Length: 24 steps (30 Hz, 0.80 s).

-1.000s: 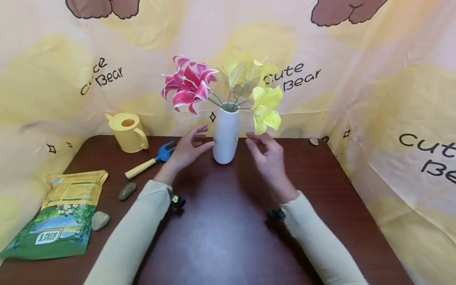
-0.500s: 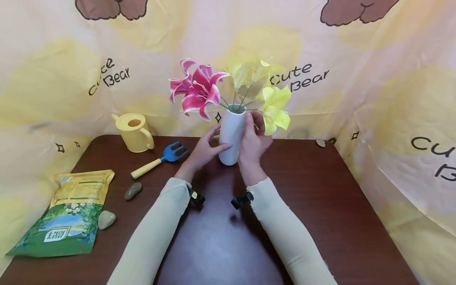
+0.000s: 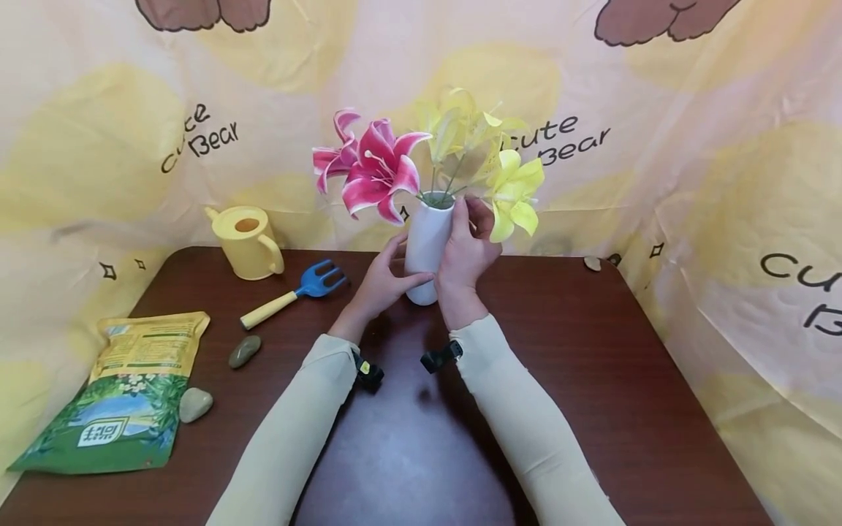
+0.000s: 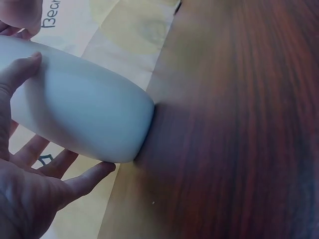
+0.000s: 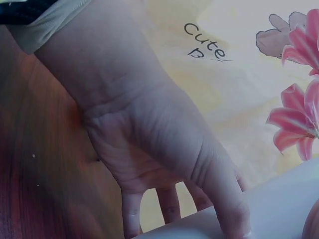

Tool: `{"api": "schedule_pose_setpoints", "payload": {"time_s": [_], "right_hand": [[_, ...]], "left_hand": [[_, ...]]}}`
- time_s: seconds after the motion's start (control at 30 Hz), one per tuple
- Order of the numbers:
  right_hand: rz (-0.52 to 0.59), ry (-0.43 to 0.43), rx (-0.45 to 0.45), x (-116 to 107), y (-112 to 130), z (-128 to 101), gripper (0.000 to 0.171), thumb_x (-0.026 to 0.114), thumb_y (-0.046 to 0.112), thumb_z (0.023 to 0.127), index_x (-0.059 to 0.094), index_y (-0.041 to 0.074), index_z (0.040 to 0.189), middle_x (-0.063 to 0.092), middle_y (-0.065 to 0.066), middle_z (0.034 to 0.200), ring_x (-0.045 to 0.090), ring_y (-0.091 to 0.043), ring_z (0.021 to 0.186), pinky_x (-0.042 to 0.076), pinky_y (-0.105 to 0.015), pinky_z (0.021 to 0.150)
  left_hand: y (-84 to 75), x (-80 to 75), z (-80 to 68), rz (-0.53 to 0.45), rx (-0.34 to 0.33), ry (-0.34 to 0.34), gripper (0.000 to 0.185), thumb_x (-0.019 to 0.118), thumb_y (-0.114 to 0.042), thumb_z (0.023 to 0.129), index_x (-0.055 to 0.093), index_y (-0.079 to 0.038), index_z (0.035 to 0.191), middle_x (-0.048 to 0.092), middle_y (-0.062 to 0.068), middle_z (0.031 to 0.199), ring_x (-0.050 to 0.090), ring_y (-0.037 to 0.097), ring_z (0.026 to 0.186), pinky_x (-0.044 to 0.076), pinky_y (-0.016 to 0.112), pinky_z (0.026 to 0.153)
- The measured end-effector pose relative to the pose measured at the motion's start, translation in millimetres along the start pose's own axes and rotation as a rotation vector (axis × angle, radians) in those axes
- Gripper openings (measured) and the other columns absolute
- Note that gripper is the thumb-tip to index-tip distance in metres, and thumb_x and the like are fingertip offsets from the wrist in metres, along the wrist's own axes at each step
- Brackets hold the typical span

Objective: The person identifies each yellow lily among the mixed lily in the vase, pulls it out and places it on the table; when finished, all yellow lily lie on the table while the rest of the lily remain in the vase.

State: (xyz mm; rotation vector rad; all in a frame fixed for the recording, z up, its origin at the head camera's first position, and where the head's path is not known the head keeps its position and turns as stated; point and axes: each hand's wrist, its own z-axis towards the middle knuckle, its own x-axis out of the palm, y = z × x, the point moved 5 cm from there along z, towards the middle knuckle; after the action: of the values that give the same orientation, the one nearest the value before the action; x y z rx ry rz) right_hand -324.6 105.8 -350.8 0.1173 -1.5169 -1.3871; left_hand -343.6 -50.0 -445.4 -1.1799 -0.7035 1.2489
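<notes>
A white vase stands upright at the back middle of the table, holding pink lilies on the left and yellow lilies on the right. My left hand grips its lower left side; in the left wrist view the thumb crosses the front of the vase and the fingers reach round the other side. Higher up, my right hand holds the right side near the rim, beneath the front yellow lily. The right wrist view shows that thumb on the vase, fingers partly hidden behind it.
To the left are a yellow watering can, a blue hand fork with a cream handle, two stones and a green-and-yellow bag. A small stone lies at the back right corner. Printed cloth hangs behind the table.
Both hands have come in from beside the vase and taken hold of it. Since half a second ago the pink and front yellow lilies have turned slightly to the right.
</notes>
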Motion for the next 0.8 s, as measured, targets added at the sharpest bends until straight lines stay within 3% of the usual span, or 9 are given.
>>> {"api": "schedule_pose_setpoints", "payload": {"time_s": [0.3,0.57,0.8], "right_hand": [[0.014,0.004,-0.025,1,6,0,0.009,0.088,0.009,0.096,0.083,0.016,0.099,0.082,0.008,0.091,0.074,-0.012,0.090,0.063,-0.027,0.084],[0.014,0.000,-0.101,-3,19,2,0.012,0.086,0.002,0.096,0.084,0.014,0.098,0.080,0.007,0.088,0.071,-0.009,0.086,0.061,-0.024,0.083],[0.099,-0.004,-0.101,-7,32,4,0.012,0.083,-0.003,0.097,0.083,0.008,0.100,0.080,-0.002,0.092,0.077,-0.016,0.085,0.068,-0.035,0.089]], "left_hand": [[-1.8,-0.1,-0.7,-0.001,-0.002,-0.013,0.082,0.089,-0.021,0.098,0.047,-0.029,0.168,0.059,0.014,0.162,0.061,0.041,0.147,0.051,0.066,0.123],[-0.3,0.9,-1.1,0.002,-0.008,-0.012,0.083,0.089,-0.021,0.098,0.046,-0.028,0.169,0.059,0.014,0.163,0.061,0.041,0.147,0.052,0.066,0.123],[-0.5,0.0,-0.8,0.013,-0.019,-0.011,0.085,0.089,-0.023,0.098,0.044,-0.031,0.169,0.058,0.013,0.164,0.061,0.040,0.147,0.053,0.066,0.122]]}}
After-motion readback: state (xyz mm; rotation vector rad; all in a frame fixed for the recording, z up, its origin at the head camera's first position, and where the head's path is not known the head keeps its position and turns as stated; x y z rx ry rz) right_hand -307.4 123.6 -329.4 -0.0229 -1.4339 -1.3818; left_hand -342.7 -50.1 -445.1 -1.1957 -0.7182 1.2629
